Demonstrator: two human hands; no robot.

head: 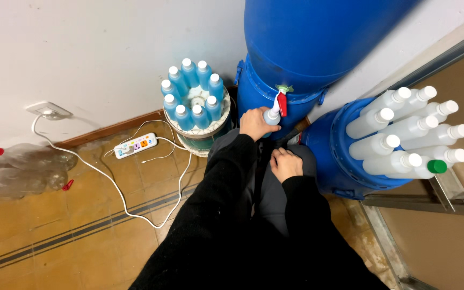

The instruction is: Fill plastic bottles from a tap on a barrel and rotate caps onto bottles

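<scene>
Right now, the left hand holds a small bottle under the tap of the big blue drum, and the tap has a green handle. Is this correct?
Not quite. The head view shows the tap handle is red, not green. The rest holds: the left hand holds a small bottle under the tap of the big blue drum.

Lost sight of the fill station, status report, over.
Left hand gripping small bottle under red tap of blue drum. Right hand resting in lap, empty. Nothing blocking.
</scene>
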